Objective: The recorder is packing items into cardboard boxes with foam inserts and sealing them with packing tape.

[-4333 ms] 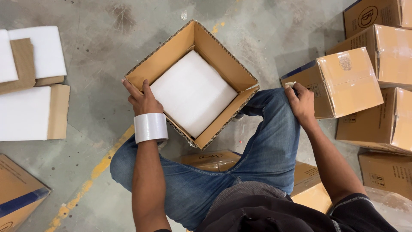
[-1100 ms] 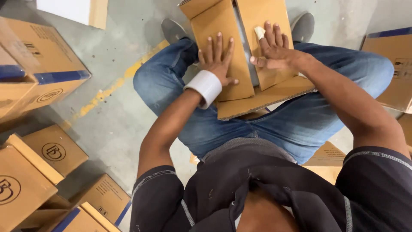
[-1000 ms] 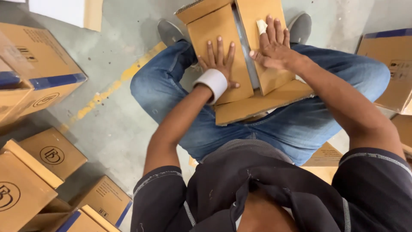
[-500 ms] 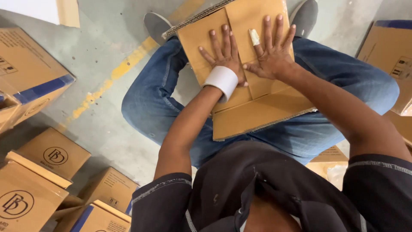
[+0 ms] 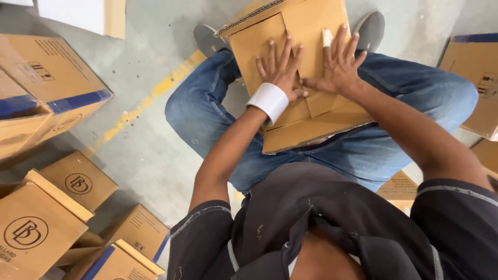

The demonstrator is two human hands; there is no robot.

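Observation:
A brown cardboard box [image 5: 311,127] rests between my knees on my blue jeans, its top flaps folded down. My left hand [image 5: 280,67] lies flat, fingers spread, on the left flap. A roll of clear tape [image 5: 268,102] sits around that wrist like a cuff. My right hand [image 5: 338,65] presses flat on the right flap, right beside the left hand, with a pale strip wrapped on one finger. Both palms hold the flaps together along the middle seam. Neither hand grips anything.
Several brown cartons with blue stripes and round logos [image 5: 46,78] stand on the grey concrete floor at the left. Another carton [image 5: 480,78] is at the right edge. A white foam sheet on cardboard [image 5: 85,13] lies at the top left. A yellow floor line [image 5: 140,106] runs diagonally.
The box was open with white foam inside; now its flaps are folded shut. Both hands have come onto the flaps and pushed them together until the middle gap closed.

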